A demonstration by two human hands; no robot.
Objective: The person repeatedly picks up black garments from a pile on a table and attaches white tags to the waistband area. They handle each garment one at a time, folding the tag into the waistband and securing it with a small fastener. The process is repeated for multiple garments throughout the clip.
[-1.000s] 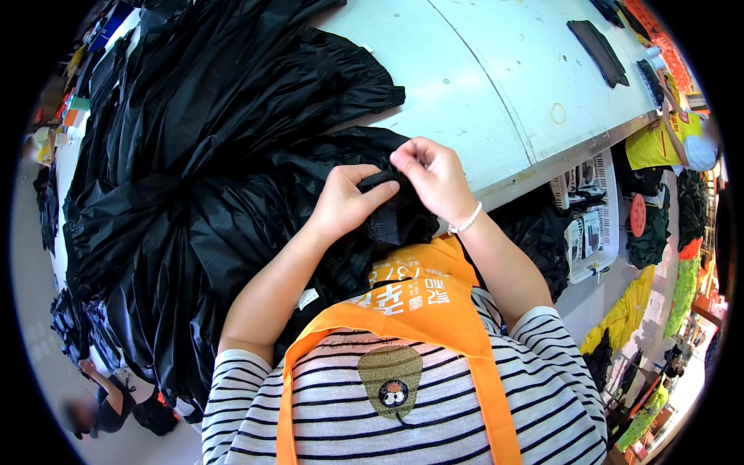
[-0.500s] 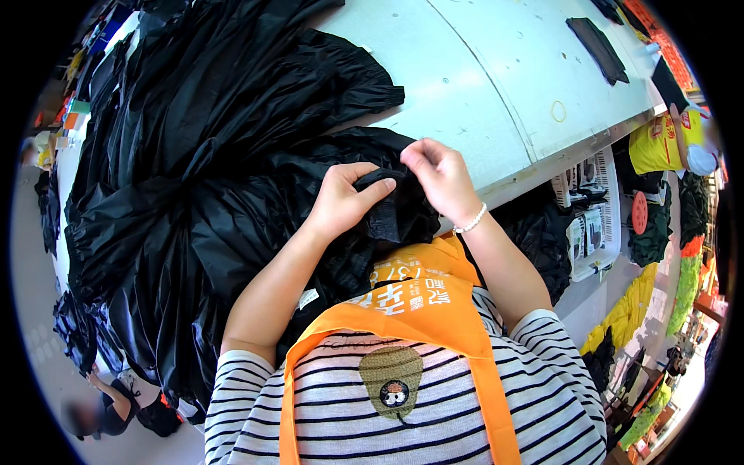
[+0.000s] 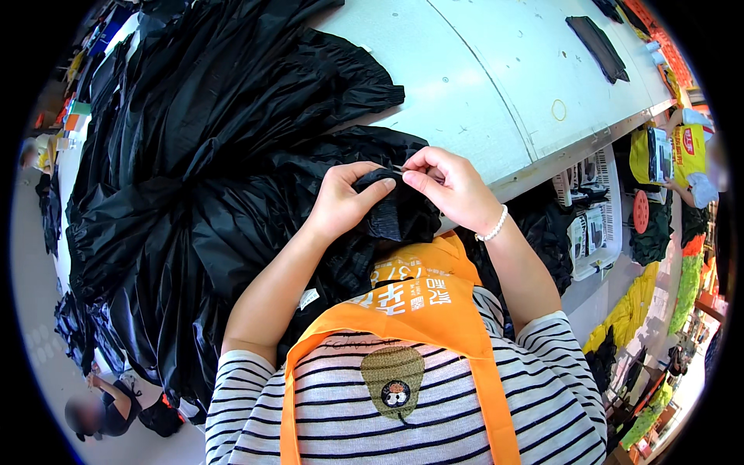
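Both hands are pinching a fold of black fabric [image 3: 391, 209] at the near edge of the pale worktop [image 3: 480, 85]: left hand [image 3: 345, 200] gripping it closed, right hand [image 3: 449, 186] nipping it with fingertips beside a heap of black garments [image 3: 194, 170].

— What packaging is showing over there?

— A yellow bag [image 3: 692, 147] with a red patch is sitting at the right, past the table's edge. A white crate [image 3: 590, 221] under the table is holding what are probably flat black-and-white packets.

— Any labels?

— A small white tag [image 3: 309, 297] is lying on black fabric by the left forearm.
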